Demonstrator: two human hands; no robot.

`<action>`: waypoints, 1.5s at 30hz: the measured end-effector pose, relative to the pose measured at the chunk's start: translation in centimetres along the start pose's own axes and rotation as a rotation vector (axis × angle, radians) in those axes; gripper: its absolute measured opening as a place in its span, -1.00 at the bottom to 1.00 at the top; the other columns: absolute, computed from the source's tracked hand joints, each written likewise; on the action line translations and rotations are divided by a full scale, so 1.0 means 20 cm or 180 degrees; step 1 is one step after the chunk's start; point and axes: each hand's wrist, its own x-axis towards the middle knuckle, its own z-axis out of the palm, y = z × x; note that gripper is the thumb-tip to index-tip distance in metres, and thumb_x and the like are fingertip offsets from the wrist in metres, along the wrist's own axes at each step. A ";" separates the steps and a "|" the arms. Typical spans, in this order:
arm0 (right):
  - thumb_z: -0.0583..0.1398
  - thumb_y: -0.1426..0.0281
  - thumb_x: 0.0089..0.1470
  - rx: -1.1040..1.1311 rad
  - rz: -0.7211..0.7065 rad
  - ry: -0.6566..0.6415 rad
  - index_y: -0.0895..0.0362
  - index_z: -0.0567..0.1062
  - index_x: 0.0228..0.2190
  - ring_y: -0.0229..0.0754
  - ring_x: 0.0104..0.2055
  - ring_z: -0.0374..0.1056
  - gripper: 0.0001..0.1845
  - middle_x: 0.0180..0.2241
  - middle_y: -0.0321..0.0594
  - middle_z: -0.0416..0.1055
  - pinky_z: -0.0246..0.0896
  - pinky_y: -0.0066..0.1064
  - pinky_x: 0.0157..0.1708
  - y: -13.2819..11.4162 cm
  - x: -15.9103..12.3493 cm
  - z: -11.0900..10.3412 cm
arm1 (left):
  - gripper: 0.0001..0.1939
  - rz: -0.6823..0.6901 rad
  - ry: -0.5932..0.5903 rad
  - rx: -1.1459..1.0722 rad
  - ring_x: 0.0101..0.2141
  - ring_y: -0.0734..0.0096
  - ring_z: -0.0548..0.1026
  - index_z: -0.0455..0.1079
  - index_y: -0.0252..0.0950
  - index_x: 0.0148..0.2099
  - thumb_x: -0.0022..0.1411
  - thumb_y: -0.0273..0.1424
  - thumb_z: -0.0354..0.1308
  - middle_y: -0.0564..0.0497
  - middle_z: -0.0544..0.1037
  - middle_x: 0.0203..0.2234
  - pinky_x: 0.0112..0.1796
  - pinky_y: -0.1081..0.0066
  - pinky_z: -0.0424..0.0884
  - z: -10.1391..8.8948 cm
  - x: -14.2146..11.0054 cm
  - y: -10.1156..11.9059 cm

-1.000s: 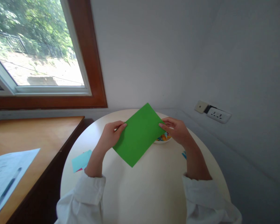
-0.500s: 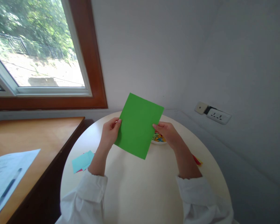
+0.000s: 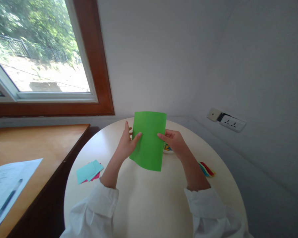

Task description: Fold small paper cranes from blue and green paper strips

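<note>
A plain green sheet of paper (image 3: 149, 145) is held up above the round table, slightly curved along its lower edge. My left hand (image 3: 126, 142) has the sheet's left side between the thumb in front and the fingers, some spread, partly behind it. At the right edge, my right hand (image 3: 174, 139) pinches the paper, its thumb on the front face. Behind the sheet and my right hand sits a small white dish (image 3: 168, 151) with many-coloured pieces in it, mostly hidden.
Light blue paper pieces (image 3: 87, 172) lie over pinkish-red ones on the left of the white table (image 3: 149, 205). Coloured strips (image 3: 207, 169) lie by my right forearm. A wooden desk (image 3: 52, 142) holds a written sheet (image 3: 22, 168) and a pen (image 3: 8, 200). A wall socket (image 3: 232, 123) is at right.
The green sheet has turned more upright and its top has come down. My left hand has shifted right, its thumb now further over the sheet's face and its fingers more spread.
</note>
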 end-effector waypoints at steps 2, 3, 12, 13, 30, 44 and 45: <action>0.33 0.08 -0.31 0.0055 -0.0002 -0.0021 0.15 0.52 -0.54 -0.11 -0.43 0.41 -0.61 -0.54 -0.22 0.49 0.33 -0.28 -0.42 -0.01 -0.01 0.01 | -0.06 -0.0005 -0.0165 -0.0275 0.12 0.07 0.23 -0.44 -0.22 0.34 0.15 -0.22 0.13 -0.31 0.06 0.23 -0.05 0.18 0.35 0.03 -0.01 0.01; 0.33 0.08 -0.32 0.0093 0.0002 -0.0045 0.14 0.52 -0.54 -0.12 -0.43 0.41 -0.62 -0.54 -0.22 0.49 0.34 -0.28 -0.40 -0.02 -0.01 0.02 | -0.05 -0.0039 -0.0289 -0.0462 0.13 0.07 0.23 -0.44 -0.20 0.34 0.14 -0.22 0.14 -0.29 0.07 0.23 -0.05 0.19 0.35 0.04 -0.02 0.02; 0.25 -0.05 -0.27 0.0004 -0.0179 -0.0027 0.12 0.46 -0.59 -0.16 -0.48 0.33 -0.54 -0.56 -0.27 0.43 0.25 -0.35 -0.48 -0.03 -0.03 0.09 | -0.15 -0.0255 -0.1458 -0.2133 -0.09 0.10 0.45 0.03 -0.19 0.22 -0.03 0.03 0.21 -0.20 0.40 0.02 -0.19 0.21 0.43 0.10 -0.08 0.04; 0.22 -0.07 -0.24 -0.0050 -0.0221 0.0020 0.11 0.44 -0.61 -0.17 -0.49 0.32 -0.53 -0.58 -0.27 0.41 0.23 -0.36 -0.50 -0.03 -0.04 0.09 | -0.20 -0.0291 -0.1507 -0.2135 -0.09 0.10 0.45 0.09 -0.19 0.19 -0.02 0.05 0.18 -0.20 0.42 0.00 -0.20 0.22 0.44 0.11 -0.08 0.04; 0.26 -0.04 -0.31 0.0341 0.0897 0.0130 0.12 0.47 -0.59 -0.22 -0.56 0.30 -0.54 -0.62 -0.29 0.40 0.20 -0.37 -0.51 0.20 -0.12 0.09 | -0.65 -0.0958 -0.0111 -0.2190 0.00 0.21 0.38 0.40 -0.30 -0.01 0.13 -0.39 0.14 -0.08 0.55 -0.17 -0.02 0.33 0.33 -0.19 -0.47 -0.42; 0.21 0.00 -0.24 -0.0613 0.1211 -0.0117 0.15 0.42 -0.68 -0.28 -0.61 0.16 -0.56 -0.70 -0.30 0.31 0.05 -0.42 -0.58 0.49 -0.24 -0.03 | -0.40 -0.1294 0.0501 -0.0391 0.14 0.07 0.22 0.09 -0.37 0.22 0.24 -0.11 -0.16 -0.26 0.24 0.15 0.09 0.08 0.16 -0.37 -0.26 -0.33; 0.21 0.00 -0.25 -0.0698 0.1172 -0.0121 0.15 0.39 -0.70 -0.29 -0.62 0.13 -0.55 -0.71 -0.32 0.28 0.01 -0.43 -0.59 0.50 -0.24 -0.04 | -0.42 -0.1154 0.0582 -0.0150 0.21 0.11 0.10 0.10 -0.33 0.21 0.22 -0.16 -0.07 -0.21 0.13 0.21 0.15 0.12 0.05 -0.36 -0.25 -0.33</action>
